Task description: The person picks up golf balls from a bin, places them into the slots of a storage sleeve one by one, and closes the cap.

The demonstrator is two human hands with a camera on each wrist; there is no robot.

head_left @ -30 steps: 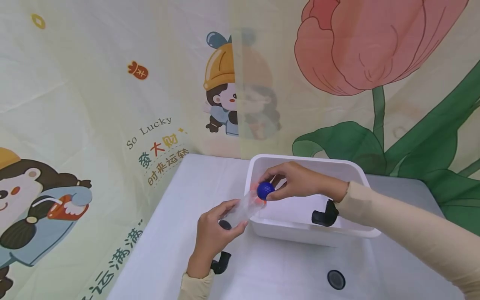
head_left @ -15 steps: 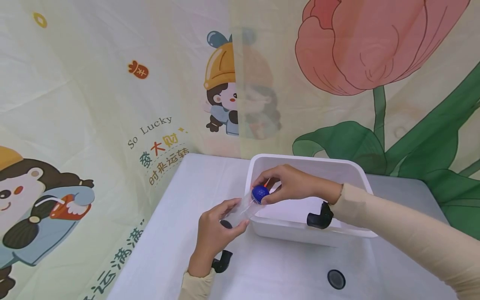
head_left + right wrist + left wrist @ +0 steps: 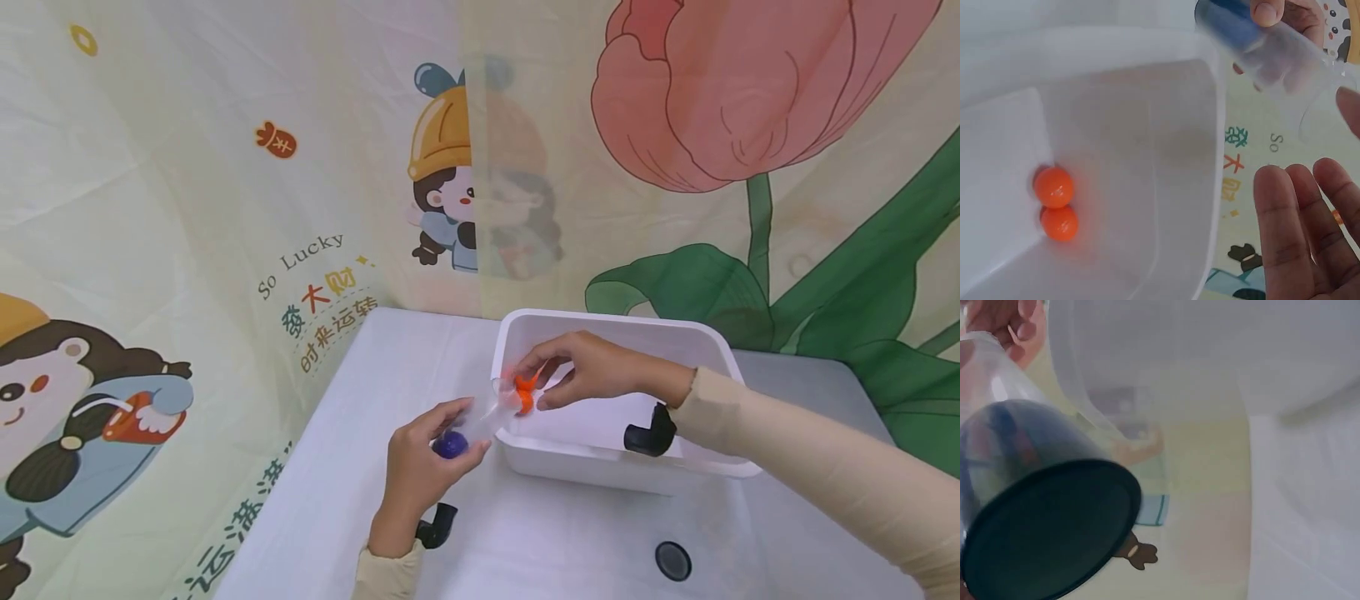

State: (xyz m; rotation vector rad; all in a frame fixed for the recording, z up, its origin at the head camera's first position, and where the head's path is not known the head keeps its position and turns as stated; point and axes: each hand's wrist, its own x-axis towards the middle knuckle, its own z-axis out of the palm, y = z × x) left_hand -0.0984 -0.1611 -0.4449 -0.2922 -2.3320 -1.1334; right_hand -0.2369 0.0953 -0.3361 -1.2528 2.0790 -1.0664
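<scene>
My left hand point(image 3: 420, 468) grips a clear plastic tube point(image 3: 482, 415), tilted with its mouth up to the right, over the tub's left rim. A blue ball point(image 3: 451, 444) lies inside at the lower end, by my left fingers. The left wrist view shows the tube's dark round base point(image 3: 1054, 531) up close. Just right of the mouth, my right hand point(image 3: 596, 367) has its fingers loosely bent and apart, holding nothing. Two orange balls point(image 3: 1054, 187) sit together on the bottom of the white tub point(image 3: 592, 454), in its near left part, partly seen through the tube in the head view.
A round black cap point(image 3: 672, 561) lies on the white tabletop point(image 3: 570, 533) in front of the tub. A printed cloth point(image 3: 315, 150) hangs behind and to the left of the table. Black camera mounts point(image 3: 651, 431) stick out from both wrists.
My right hand brought the blue ball to the tube's mouth and let it go. The ball has dropped to the lower end. My left hand shifted slightly left with the tube.
</scene>
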